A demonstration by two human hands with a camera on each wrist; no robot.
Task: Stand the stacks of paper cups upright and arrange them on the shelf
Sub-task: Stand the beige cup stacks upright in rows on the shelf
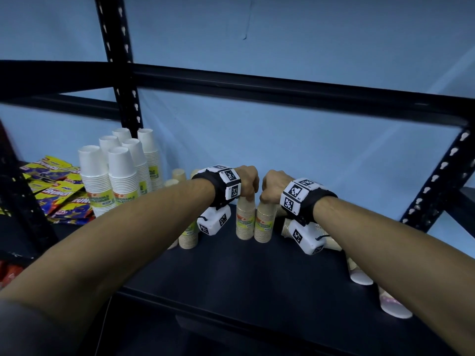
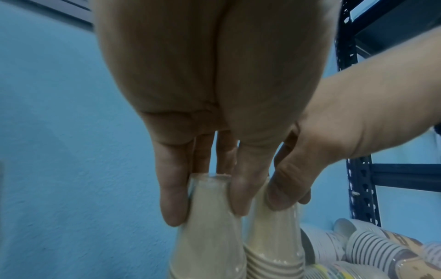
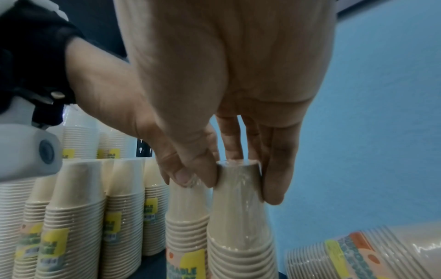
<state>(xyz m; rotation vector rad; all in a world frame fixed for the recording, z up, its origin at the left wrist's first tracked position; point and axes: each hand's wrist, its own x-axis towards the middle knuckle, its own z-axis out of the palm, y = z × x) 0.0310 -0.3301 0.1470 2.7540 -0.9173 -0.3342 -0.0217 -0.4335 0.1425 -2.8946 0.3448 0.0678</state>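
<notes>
Right now I see my left hand (image 1: 248, 179) clamped from above on the top of one beige cup stack (image 1: 245, 219), thumb and fingers (image 2: 173, 196) pressed down its sides. My right hand (image 1: 273, 185) grips the top of a second beige stack (image 1: 264, 222) the same way, the thumb on one side and the fingers (image 3: 274, 181) on the other. Both stacks stand upright, mouths down, on the dark shelf board (image 1: 231, 268), and they touch each other side by side.

Taking that held pair as my landmark: left of it, near, stands another upright beige stack (image 1: 189, 233), partly behind my left wrist camera (image 1: 213, 222). In the right wrist view more upright beige stacks (image 3: 71, 222) crowd that same side. Farther left and back from the pair stands a cluster of taller white cup stacks (image 1: 115, 173), upright, with yellow labels. Beyond those, at the far left, lie yellow snack packets (image 1: 59, 191) in a loose heap.

Right of the pair, just beside it, beige stacks lie on their sides (image 3: 362, 254), partly hidden under my right wrist. Right of the pair and nearer to me, two white stacks (image 1: 380, 294) also lie on their sides along my right forearm.
</notes>
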